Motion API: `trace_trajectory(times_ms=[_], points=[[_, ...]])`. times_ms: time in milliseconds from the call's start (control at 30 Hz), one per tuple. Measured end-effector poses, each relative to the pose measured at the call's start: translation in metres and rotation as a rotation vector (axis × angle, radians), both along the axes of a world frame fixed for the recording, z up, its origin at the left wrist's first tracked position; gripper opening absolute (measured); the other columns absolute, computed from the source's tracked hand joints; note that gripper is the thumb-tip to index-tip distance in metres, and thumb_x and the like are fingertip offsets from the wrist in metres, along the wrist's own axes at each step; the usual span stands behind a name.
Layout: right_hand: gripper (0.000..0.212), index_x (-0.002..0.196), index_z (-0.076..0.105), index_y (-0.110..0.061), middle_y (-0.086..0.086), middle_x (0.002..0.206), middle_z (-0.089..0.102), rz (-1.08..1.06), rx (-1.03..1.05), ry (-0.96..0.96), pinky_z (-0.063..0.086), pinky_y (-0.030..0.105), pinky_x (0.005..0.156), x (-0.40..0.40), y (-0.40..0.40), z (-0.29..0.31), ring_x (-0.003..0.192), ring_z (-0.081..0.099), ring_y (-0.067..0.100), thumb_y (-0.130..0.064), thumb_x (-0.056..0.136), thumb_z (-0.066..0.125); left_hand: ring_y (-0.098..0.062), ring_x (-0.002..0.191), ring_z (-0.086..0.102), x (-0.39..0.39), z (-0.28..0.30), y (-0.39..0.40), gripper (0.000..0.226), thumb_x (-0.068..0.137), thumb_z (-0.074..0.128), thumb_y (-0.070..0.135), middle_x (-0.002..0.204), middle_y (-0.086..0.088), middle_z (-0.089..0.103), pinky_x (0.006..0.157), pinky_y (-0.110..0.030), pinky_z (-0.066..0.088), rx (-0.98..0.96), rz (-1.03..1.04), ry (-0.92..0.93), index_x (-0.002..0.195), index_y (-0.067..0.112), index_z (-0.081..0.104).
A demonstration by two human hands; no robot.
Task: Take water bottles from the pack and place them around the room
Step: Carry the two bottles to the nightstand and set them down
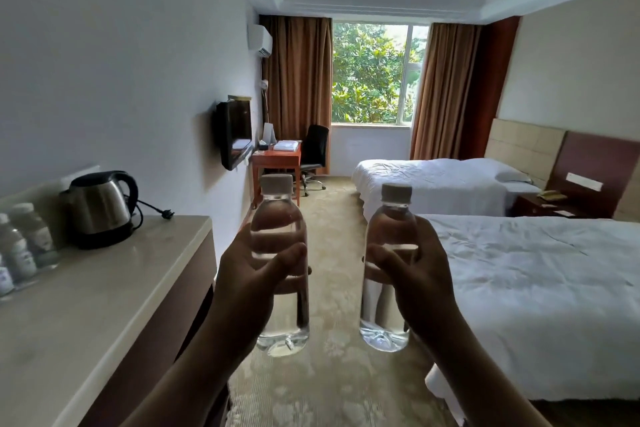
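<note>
Here each hand, left hand and right hand, grips an upright water bottle, left bottle and right bottle, with the wooden desk at twelve o'clock, nearer the left.

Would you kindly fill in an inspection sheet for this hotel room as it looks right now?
Surface: beige counter on the left, along the wall.
Job's things: two capped clear water bottles, held upright and apart, left bottle and right bottle; more bottles stand at the counter's left end.
Clutter: steel kettle on the counter.
Hands: left hand grips the left bottle; right hand grips the right bottle.
Cables: kettle cord lies unplugged on the counter.
Surroundings: two white beds, desk with office chair, wall television, curtained window, patterned carpet.
</note>
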State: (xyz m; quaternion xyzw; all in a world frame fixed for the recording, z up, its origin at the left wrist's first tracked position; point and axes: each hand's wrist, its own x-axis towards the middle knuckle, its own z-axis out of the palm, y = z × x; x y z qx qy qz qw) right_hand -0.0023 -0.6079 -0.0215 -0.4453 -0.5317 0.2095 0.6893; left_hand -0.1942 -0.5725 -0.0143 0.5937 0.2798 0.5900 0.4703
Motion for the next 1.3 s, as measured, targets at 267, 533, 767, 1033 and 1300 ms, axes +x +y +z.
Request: trace_trajectory(times_ms=[267, 533, 767, 1033, 1300], points=[[0.04, 0.108, 0.054, -0.028, 0.003, 0.102, 0.064, 0.037, 0.002, -0.02, 0.059, 0.026, 0.06, 0.074, 0.193, 0.002, 0.088, 0.069, 0.018, -0.027, 0.071, 0.071, -0.021, 0.082, 0.075, 0.078, -0.003, 0.177, 0.051, 0.059, 0.071, 0.049, 0.094, 0.002, 0.075, 0.059, -0.023, 0.058, 0.019, 0.026, 0.046, 0.105, 0.029, 0.065], [0.039, 0.106, 0.055, -0.031, -0.002, 0.098, 0.065, 0.023, -0.037, -0.029, 0.059, 0.026, 0.06, 0.13, 0.367, 0.004, 0.085, 0.07, 0.014, -0.027, 0.07, 0.069, -0.021, 0.081, 0.075, 0.132, 0.004, 0.35, 0.05, 0.058, 0.069, 0.05, 0.089, 0.004, 0.075, 0.058, -0.022, 0.058, 0.044, 0.046, 0.047, 0.102, 0.027, 0.064], [0.046, 0.107, 0.057, -0.031, -0.002, 0.102, 0.065, -0.062, -0.044, -0.031, 0.063, 0.037, 0.067, 0.177, 0.543, -0.012, 0.092, 0.068, 0.022, -0.038, 0.064, 0.073, -0.022, 0.081, 0.075, 0.181, -0.015, 0.538, 0.053, 0.057, 0.069, 0.053, 0.093, 0.0, 0.073, 0.057, -0.023, 0.058, 0.06, 0.024, 0.067, 0.105, 0.03, 0.064], [0.039, 0.104, 0.053, -0.038, -0.008, 0.107, 0.063, -0.159, -0.04, -0.058, 0.06, 0.024, 0.067, 0.236, 0.732, 0.006, 0.095, 0.067, 0.014, -0.036, 0.068, 0.069, -0.022, 0.079, 0.075, 0.244, 0.002, 0.746, 0.051, 0.059, 0.071, 0.051, 0.095, -0.001, 0.074, 0.057, -0.024, 0.058, 0.041, -0.048, 0.074, 0.108, 0.035, 0.064], [0.038, 0.103, 0.055, -0.037, -0.006, 0.106, 0.065, -0.148, -0.053, -0.043, 0.062, 0.038, 0.077, 0.307, 0.913, -0.014, 0.096, 0.068, 0.018, -0.038, 0.068, 0.071, -0.022, 0.079, 0.076, 0.314, -0.013, 0.926, 0.049, 0.058, 0.072, 0.05, 0.095, -0.002, 0.074, 0.057, -0.024, 0.058, 0.019, -0.058, 0.097, 0.105, 0.036, 0.065]])
